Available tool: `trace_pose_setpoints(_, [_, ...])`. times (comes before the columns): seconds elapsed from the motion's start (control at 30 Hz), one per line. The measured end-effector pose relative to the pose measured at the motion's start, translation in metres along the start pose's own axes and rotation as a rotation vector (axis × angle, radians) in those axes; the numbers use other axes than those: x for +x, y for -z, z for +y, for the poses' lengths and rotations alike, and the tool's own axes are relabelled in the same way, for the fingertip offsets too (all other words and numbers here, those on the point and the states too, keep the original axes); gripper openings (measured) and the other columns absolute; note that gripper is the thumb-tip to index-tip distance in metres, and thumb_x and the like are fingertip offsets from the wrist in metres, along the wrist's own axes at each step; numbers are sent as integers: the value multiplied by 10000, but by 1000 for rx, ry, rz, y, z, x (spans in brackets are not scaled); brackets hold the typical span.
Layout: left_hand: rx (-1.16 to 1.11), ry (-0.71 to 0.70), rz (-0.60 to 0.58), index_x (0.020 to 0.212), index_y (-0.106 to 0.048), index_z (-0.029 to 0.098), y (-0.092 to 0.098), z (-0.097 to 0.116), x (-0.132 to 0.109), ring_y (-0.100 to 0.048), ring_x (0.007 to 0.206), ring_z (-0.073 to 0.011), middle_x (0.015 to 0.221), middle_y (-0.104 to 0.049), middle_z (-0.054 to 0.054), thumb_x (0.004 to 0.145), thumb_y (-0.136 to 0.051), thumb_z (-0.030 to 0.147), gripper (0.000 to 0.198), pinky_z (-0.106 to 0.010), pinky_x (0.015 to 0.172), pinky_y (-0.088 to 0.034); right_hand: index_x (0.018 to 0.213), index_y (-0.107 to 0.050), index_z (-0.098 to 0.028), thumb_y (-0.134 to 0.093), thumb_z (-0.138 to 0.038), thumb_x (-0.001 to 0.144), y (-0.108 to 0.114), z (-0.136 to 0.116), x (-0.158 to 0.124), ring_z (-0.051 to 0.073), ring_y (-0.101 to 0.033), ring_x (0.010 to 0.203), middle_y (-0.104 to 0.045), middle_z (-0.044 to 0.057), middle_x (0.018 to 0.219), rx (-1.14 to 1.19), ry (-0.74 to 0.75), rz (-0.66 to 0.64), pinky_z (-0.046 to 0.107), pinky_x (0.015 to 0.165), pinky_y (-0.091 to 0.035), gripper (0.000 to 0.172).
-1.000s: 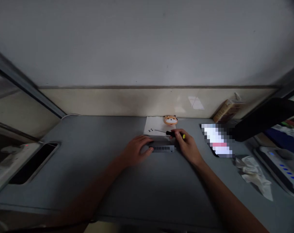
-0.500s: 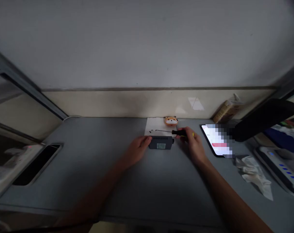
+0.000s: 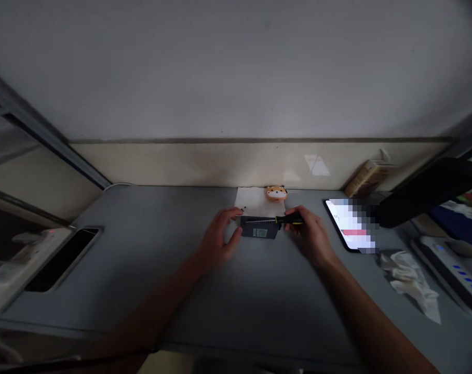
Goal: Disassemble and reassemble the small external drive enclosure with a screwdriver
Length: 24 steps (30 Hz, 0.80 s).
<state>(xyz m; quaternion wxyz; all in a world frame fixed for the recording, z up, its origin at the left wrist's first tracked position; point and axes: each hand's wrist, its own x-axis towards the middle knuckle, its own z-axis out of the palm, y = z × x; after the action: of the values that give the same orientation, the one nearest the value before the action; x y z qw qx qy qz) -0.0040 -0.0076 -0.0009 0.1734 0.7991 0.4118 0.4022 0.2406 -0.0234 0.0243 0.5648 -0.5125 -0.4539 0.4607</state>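
Observation:
My right hand [image 3: 309, 234] is closed around the black and yellow handle of a screwdriver [image 3: 292, 219]. Its thin shaft points left, across the slotted upper edge of a dark grey box [image 3: 249, 231] with a pale label. At the left end of that box is my left hand [image 3: 220, 236], thumb and fingers spread apart, the thumb close to or touching its corner. Just past the left fingertips, a few tiny dark pieces, likely screws [image 3: 243, 209], rest on a white sheet of paper [image 3: 255, 198]. An orange and white animal-faced case [image 3: 277, 192] sits on the paper's back right.
On the right are a lit phone [image 3: 347, 228], a drink carton [image 3: 368, 177], a crumpled tissue [image 3: 413, 283], a black upright object [image 3: 426, 192] and a device with blue lights [image 3: 454, 270]. A dark-screened phone [image 3: 62, 259] lies left. The wall [image 3: 189, 163] borders the desk's back.
My left thumb and fingers have spread from their grip on the box's left end. The screwdriver has come down and nearer, its shaft moving from above the paper to over the box.

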Motion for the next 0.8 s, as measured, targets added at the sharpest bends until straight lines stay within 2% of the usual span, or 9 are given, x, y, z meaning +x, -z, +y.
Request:
trace_pose_setpoints(0.3, [54,-129,29,1012,-635,231,1,3,3,-689,1068,-210,1142,-716,-91,989,-499,250,139,-387,988,-549,773,-702,-204,-630,-701,774,1,-4,-1,158,-471,562,-630,18,565,39,-20,-15,309,571,-386,502])
trace_pose_setpoints(0.43, [124,-117,-7,980,-655,239,3,2,5,-692,1058,-208,1130,-722,-79,988,-502,263,155,-386,998,-549,775,-682,-221,-602,-666,807,5,-4,3,160,-465,560,-614,11,575,41,0,76,306,559,-379,453])
trace_pose_setpoints(0.6, [128,-195,-18,1008,-660,237,6,0,5,-691,1076,-202,1166,-718,-78,1000,-492,254,169,-354,995,-547,819,-657,-236,-561,-680,835,9,-5,7,155,-453,542,-602,0,631,-46,22,165,302,531,-364,454])
trace_pose_setpoints(0.67, [108,-170,-16,1047,-663,237,7,-2,6,-689,1090,-204,1171,-722,-80,1017,-461,273,208,-356,1003,-544,865,-665,-236,-565,-709,829,9,-3,7,154,-465,557,-628,5,681,-115,47,136,300,538,-375,485])
trace_pose_setpoints(0.8, [132,20,-40,1226,-647,225,12,-12,12,-664,1167,-209,1223,-723,-91,1061,-327,316,371,-380,1049,-516,954,-699,-222,-557,-704,859,6,6,6,187,-592,706,-725,45,844,-301,147,-4,322,659,-481,512])
